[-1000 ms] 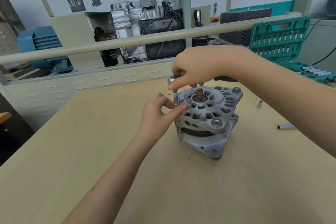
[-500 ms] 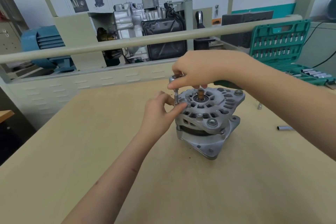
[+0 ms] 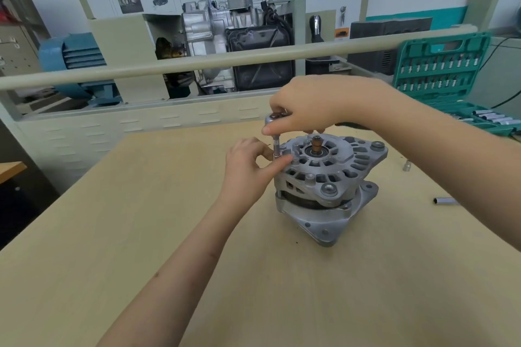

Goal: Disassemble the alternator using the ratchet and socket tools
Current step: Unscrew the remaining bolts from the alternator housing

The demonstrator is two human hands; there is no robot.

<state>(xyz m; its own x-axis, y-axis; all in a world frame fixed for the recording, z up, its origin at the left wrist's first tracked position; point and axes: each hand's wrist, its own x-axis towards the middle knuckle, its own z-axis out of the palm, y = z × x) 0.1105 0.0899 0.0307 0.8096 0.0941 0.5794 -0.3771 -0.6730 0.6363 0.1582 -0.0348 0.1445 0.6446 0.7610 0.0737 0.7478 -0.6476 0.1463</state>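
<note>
A grey cast alternator [image 3: 329, 180] stands on the wooden table [image 3: 197, 248], shaft end up. My right hand [image 3: 304, 105] grips the head of the ratchet [image 3: 273, 118] from above; its black handle pokes out behind my wrist. A slim socket extension [image 3: 276, 146] runs straight down from the ratchet head to the alternator's left rim. My left hand [image 3: 248, 166] pinches the lower end of that socket between thumb and forefinger, right against the housing.
A green socket case [image 3: 439, 70] stands open at the back right, with loose sockets in its tray. A small socket [image 3: 406, 165] and a long socket [image 3: 445, 201] lie on the table right of the alternator. A rail and engine display stand behind the table.
Both hands keep their grip on ratchet and socket. The alternator looks slightly turned on the table, and the view has shifted a little.
</note>
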